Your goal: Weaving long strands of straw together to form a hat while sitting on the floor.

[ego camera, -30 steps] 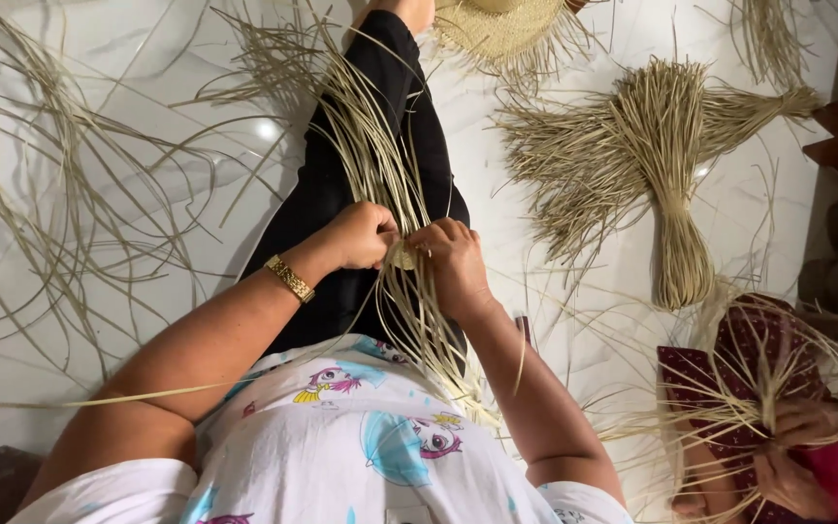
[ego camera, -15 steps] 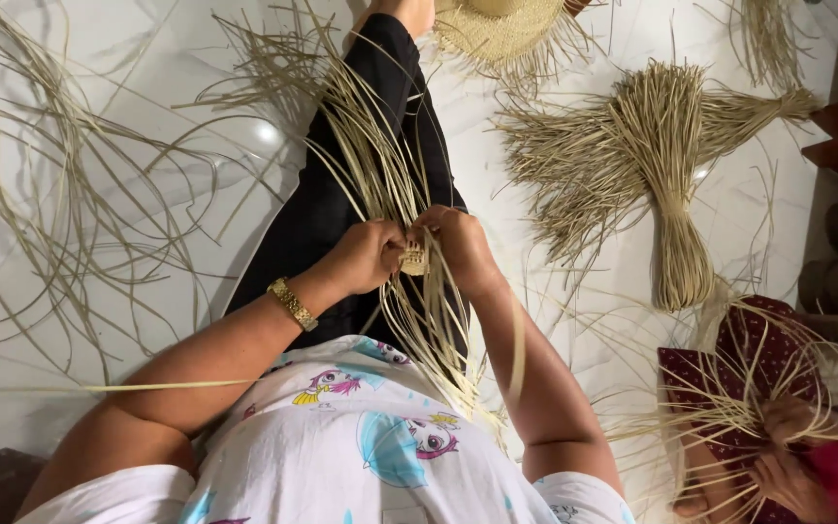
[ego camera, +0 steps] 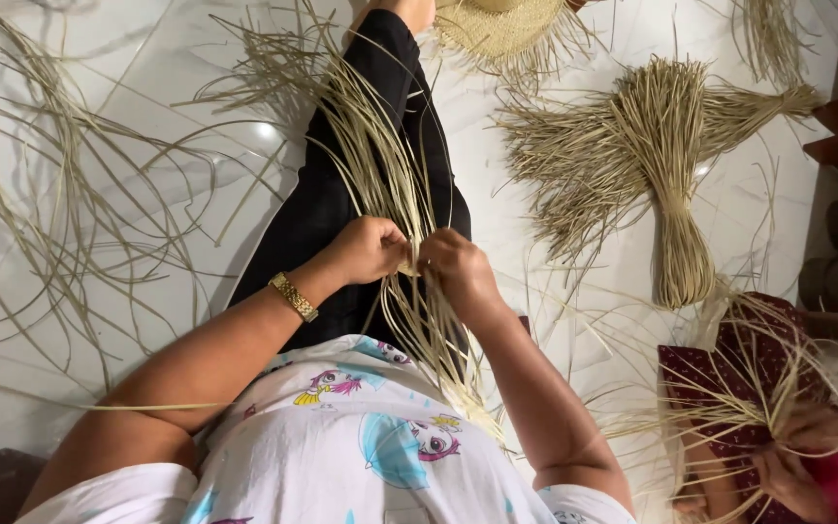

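A small woven start [ego camera: 407, 264] is pinched between left hand [ego camera: 369, 248] and right hand [ego camera: 458, 270], fingers of both closed on it, over the lap. Loose straw strands [ego camera: 370, 146] are fanned from the pinch toward 12 o'clock along the black-clad leg [ego camera: 341, 194]; shorter ends trail to 6. Both hands sit equally near. A tied straw bundle [ego camera: 671, 194] lies on the floor [ego camera: 147, 116] at 2 o'clock, well apart.

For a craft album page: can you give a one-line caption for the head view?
Both hands, left hand and right hand, pinch straw strands over the lap, tied bundle on the floor.
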